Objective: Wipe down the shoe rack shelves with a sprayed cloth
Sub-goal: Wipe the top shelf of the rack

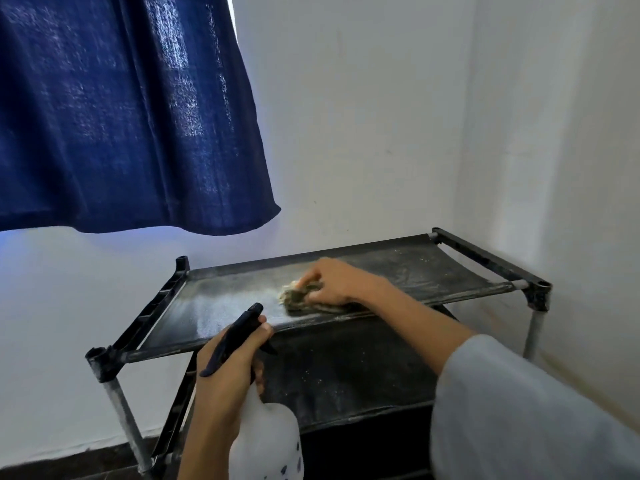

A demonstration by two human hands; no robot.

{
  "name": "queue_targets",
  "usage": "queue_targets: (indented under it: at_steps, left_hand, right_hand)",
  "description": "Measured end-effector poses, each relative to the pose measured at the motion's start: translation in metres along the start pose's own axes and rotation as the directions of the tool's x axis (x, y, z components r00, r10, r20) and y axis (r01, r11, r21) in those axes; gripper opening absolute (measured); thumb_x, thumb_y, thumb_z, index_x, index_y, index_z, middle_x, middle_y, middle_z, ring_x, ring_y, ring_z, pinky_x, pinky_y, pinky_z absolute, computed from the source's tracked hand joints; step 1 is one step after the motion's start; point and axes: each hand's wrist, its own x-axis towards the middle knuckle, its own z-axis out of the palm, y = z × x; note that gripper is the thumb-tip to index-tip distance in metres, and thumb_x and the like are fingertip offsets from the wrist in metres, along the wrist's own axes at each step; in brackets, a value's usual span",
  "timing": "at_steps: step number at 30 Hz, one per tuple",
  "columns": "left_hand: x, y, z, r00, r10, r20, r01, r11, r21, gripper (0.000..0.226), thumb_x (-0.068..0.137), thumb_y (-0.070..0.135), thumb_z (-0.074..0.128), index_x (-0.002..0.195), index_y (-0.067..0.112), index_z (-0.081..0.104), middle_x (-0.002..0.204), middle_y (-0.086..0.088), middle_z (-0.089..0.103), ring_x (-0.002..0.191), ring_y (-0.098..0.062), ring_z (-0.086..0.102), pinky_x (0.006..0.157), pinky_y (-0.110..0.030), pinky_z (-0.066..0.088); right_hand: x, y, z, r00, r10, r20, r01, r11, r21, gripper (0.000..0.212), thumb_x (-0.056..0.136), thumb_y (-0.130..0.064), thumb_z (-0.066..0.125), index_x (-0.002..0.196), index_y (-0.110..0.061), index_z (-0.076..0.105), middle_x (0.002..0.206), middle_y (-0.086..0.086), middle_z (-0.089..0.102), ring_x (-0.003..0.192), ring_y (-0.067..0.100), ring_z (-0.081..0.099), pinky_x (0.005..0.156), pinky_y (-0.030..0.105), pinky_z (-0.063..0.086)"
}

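A black shoe rack (152, 303) with metal posts stands against the white wall. Its top shelf (433, 268) is black fabric, dusty on the right and misted with spray on the left. My right hand (332, 282) grips a crumpled, dirty cloth (294, 297) and holds it on the middle of the top shelf. My left hand (228, 372) holds a white spray bottle (266, 441) by its black trigger head, in front of the rack's front rail. A lower shelf (346, 372) shows dust specks underneath.
A dark blue curtain (121, 109) hangs over the wall at upper left, ending above the rack. The room's corner wall (554, 168) runs close to the rack's right end. Dark floor (52, 467) shows at bottom left.
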Motion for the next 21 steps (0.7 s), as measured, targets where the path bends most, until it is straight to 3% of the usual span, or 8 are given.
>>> queue_targets:
  at_steps: [4, 6, 8, 12, 14, 18, 21]
  left_hand:
    - [-0.001, 0.001, 0.002, 1.0, -0.018, -0.005, 0.018, 0.999, -0.037, 0.01, 0.077, 0.014, 0.076, 0.083, 0.022, 0.078, 0.056, -0.01, 0.057, 0.038, -0.015, 0.04, 0.036, -0.025, 0.036]
    - [-0.001, 0.002, 0.003, 1.0, -0.009, 0.01, 0.009, 0.999, -0.033, 0.01, 0.078, 0.013, 0.075, 0.082, 0.022, 0.079, 0.064, -0.01, 0.063, 0.038, -0.014, 0.04, 0.036, -0.025, 0.037]
    - [-0.002, 0.003, 0.004, 1.0, -0.001, 0.022, 0.001, 1.0, -0.018, 0.01, 0.079, 0.012, 0.074, 0.083, 0.021, 0.079, 0.066, -0.008, 0.066, 0.038, -0.014, 0.041, 0.036, -0.025, 0.037]
    - [-0.001, 0.004, -0.002, 0.999, -0.017, -0.027, 0.016, 0.999, -0.041, 0.015, 0.079, 0.012, 0.074, 0.077, 0.026, 0.079, 0.065, -0.003, 0.069, 0.038, -0.013, 0.044, 0.036, -0.023, 0.039]
    - [-0.002, 0.005, -0.004, 0.999, -0.033, -0.04, 0.031, 0.998, -0.062, 0.015, 0.079, 0.012, 0.074, 0.076, 0.026, 0.079, 0.064, -0.003, 0.07, 0.038, -0.012, 0.046, 0.036, -0.021, 0.04]
    - [-0.002, 0.002, -0.005, 0.999, -0.001, -0.049, -0.001, 0.999, -0.05, 0.014, 0.079, 0.013, 0.074, 0.079, 0.027, 0.079, 0.059, -0.006, 0.064, 0.037, -0.013, 0.043, 0.036, -0.021, 0.037]
    - [0.001, 0.002, -0.006, 0.999, 0.012, -0.047, -0.014, 0.999, -0.044, 0.016, 0.079, 0.015, 0.074, 0.088, 0.027, 0.078, 0.062, -0.005, 0.066, 0.038, -0.013, 0.043, 0.038, -0.025, 0.036]
  right_hand:
    - [-0.035, 0.076, -0.033, 0.962, 0.247, -0.115, -0.249, 0.969, -0.004, 0.033, 0.082, -0.027, 0.071, 0.115, -0.026, 0.067, 0.115, -0.002, 0.068, 0.094, 0.013, 0.059, 0.088, 0.03, 0.049]
    - [-0.051, 0.108, -0.048, 0.889, 0.404, -0.213, -0.419, 0.908, -0.027, 0.031, 0.084, -0.024, 0.069, 0.115, -0.029, 0.067, 0.114, -0.002, 0.068, 0.089, 0.012, 0.058, 0.08, 0.028, 0.049]
    - [-0.057, 0.124, -0.052, 0.791, 0.529, -0.307, -0.564, 0.825, -0.033, 0.031, 0.087, -0.018, 0.064, 0.117, -0.029, 0.066, 0.117, 0.002, 0.066, 0.097, 0.019, 0.061, 0.079, 0.029, 0.046]
    - [-0.037, 0.097, -0.033, 0.704, 0.568, -0.426, -0.626, 0.78, 0.006, 0.025, 0.089, -0.014, 0.055, 0.112, -0.014, 0.067, 0.11, 0.013, 0.066, 0.102, 0.03, 0.061, 0.085, 0.035, 0.05]
    - [-0.024, 0.068, -0.02, 0.755, 0.529, -0.388, -0.562, 0.827, 0.034, 0.026, 0.089, -0.019, 0.059, 0.113, -0.014, 0.067, 0.113, 0.012, 0.066, 0.106, 0.029, 0.061, 0.089, 0.034, 0.048]
    - [0.0, 0.007, 0.006, 0.929, 0.289, -0.232, -0.299, 0.954, -0.008, 0.036, 0.083, -0.032, 0.069, 0.116, -0.019, 0.067, 0.119, 0.007, 0.066, 0.112, 0.025, 0.059, 0.098, 0.033, 0.047]
    - [0.002, -0.001, 0.012, 0.966, 0.213, -0.148, -0.207, 0.977, 0.056, 0.038, 0.08, -0.027, 0.074, 0.117, -0.024, 0.066, 0.122, 0.003, 0.065, 0.112, 0.023, 0.059, 0.096, 0.032, 0.046]
